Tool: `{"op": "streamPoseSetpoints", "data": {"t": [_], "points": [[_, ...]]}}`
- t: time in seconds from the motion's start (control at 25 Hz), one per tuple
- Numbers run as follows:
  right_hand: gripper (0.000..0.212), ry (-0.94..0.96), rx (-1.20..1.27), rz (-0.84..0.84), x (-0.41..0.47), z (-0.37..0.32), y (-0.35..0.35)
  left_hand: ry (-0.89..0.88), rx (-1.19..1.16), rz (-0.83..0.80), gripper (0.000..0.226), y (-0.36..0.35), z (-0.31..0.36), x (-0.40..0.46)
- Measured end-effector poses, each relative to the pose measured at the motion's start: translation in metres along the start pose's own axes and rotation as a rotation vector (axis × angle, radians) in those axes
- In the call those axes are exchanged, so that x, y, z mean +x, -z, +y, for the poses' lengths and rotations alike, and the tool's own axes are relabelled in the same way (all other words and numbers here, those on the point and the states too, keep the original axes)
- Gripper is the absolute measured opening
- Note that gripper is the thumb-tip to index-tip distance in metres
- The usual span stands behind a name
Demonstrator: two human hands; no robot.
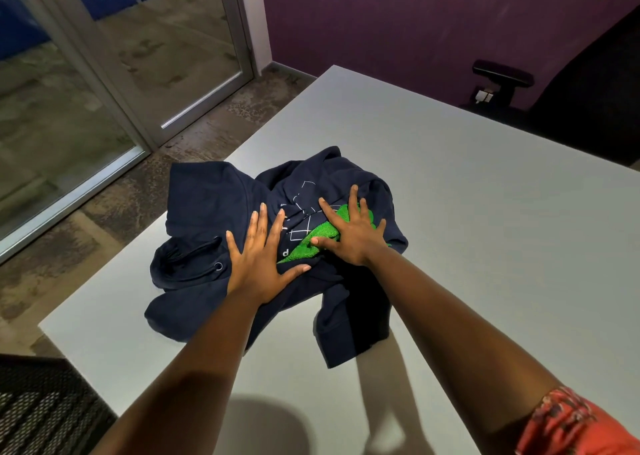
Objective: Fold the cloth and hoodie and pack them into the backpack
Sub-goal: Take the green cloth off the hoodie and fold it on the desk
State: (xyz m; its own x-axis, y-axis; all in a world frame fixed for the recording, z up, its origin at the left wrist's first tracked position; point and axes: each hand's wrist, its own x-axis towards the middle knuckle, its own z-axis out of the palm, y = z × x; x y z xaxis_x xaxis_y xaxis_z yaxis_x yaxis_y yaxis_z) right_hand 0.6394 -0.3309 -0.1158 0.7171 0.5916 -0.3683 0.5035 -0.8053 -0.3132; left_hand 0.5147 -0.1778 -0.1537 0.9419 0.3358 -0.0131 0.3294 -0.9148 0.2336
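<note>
**Soft heap under two flat palms, nothing folded yet**

Nearest the camera: both forearms reach out over the white table. Left hand lies flat on the hoodie, fingers spread and straight, gripping nothing. Right hand also flat and splayed, pressing on the green cloth, which sits on top of the hoodie's printed chest. Neither hand curls round anything.

Hoodie: dark navy, crumpled in a loose heap, white line print partly showing, an eyelet and the hood opening on its left side, one sleeve or hem trailing toward the near table edge. Cloth: bright green, fuzzy pile, bunched, mostly covered by the right hand.

Handling, as a guess: both limp and light. Hoodie is thick fleece, will slump and drag rather than hold shape; best taken at shoulders or hem corners and spread flat first. Cloth will pinch easily at two corners; lift it off the hoodie before folding either.

Beyond the hoodie: bare table, then a dark chair armrest against the purple wall. Backpack not in view.
</note>
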Motion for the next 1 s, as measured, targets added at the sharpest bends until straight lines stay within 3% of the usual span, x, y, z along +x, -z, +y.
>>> {"op": "streamPoseSetpoints", "data": {"t": [0.12, 0.28, 0.36, 0.84, 1.0], "points": [[0.086, 0.032, -0.014, 0.021, -0.010, 0.002, 0.005, 0.015, 0.006, -0.030, 0.108, 0.002, -0.001, 0.000], [0.038, -0.022, -0.096, 0.223, -0.024, 0.002, 0.012, 0.012, 0.019, -0.073, 0.111, 0.007, 0.004, -0.004], [0.027, 0.020, -0.137, 0.294, -0.031, 0.000, 0.020, 0.002, 0.027, -0.100, 0.114, 0.012, 0.003, -0.006], [0.011, 0.462, -0.039, 0.627, -0.102, -0.018, 0.075, 0.044, 0.008, -0.173, 0.115, 0.054, 0.028, -0.018], [0.012, 0.434, 0.079, 0.654, -0.126, -0.006, 0.092, -0.073, -0.053, -0.134, 0.116, 0.063, 0.041, -0.024]]}}
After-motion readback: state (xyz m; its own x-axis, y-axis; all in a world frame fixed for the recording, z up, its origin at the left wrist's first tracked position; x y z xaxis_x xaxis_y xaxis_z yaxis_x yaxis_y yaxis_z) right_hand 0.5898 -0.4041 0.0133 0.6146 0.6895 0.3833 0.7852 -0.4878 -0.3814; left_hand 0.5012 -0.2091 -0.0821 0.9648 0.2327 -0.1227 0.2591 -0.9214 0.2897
